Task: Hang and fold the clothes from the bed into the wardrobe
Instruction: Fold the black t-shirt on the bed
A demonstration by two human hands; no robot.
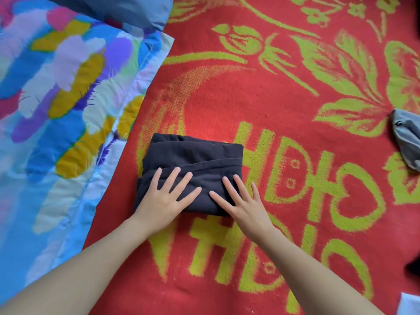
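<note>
A black garment [193, 156], folded into a compact rectangle, lies on the red and green blanket [261, 98] that covers the bed. My left hand [166, 196] lies flat on its near left part with fingers spread straight. My right hand [241, 201] presses flat on its near right corner, fingers straight and partly over the blanket. Neither hand grips the cloth.
A bright blue, yellow and purple quilt [56, 110] covers the left side, with a blue pillow [127, 10] at the top. A grey garment [406, 137] lies at the right edge. Something white [409, 305] shows at the bottom right corner, something dark [414, 268] above it.
</note>
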